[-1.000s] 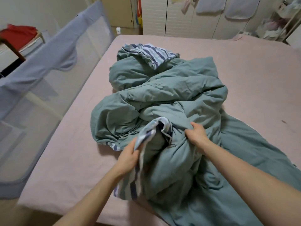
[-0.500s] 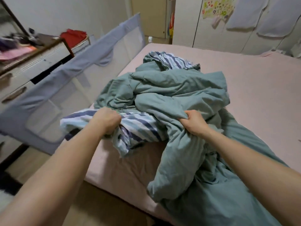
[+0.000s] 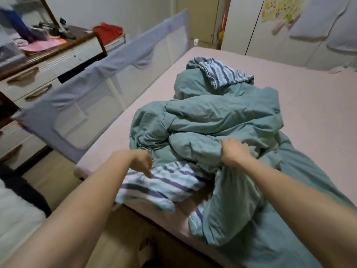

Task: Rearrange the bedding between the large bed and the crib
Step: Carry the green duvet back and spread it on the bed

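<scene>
- The left hand (image 3: 142, 160) reaches in from the lower left with the forearm stretched over the near edge of the bed (image 3: 309, 97). Its fingers hang loosely downward, the index pointing at the striped fabric (image 3: 164, 183), and it holds nothing. Whether a fingertip touches the cloth cannot be told.
- The right hand (image 3: 234, 151) comes in from the lower right, knuckles up, fingers curled into a bunched fold of the green duvet (image 3: 218, 120), which it grips.
- The green duvet lies heaped in the middle of the bed, with one part trailing over the near edge and toward the near right corner. The striped fabric, its underside, lies spread flat at the near edge, and a second striped patch shows at the top of the heap.
- Half a second ago the left hand was closed in a fist on the striped fabric and held it up; now it has let go and the cloth lies flat. The right hand keeps the same grip.
- A grey mesh bed rail (image 3: 108, 89) stands along the bed's left edge, and a dresser (image 3: 38, 74) stands beyond it.
- A colourful poster (image 3: 282, 7) hangs on the wardrobe; its writing is too blurred to read.
</scene>
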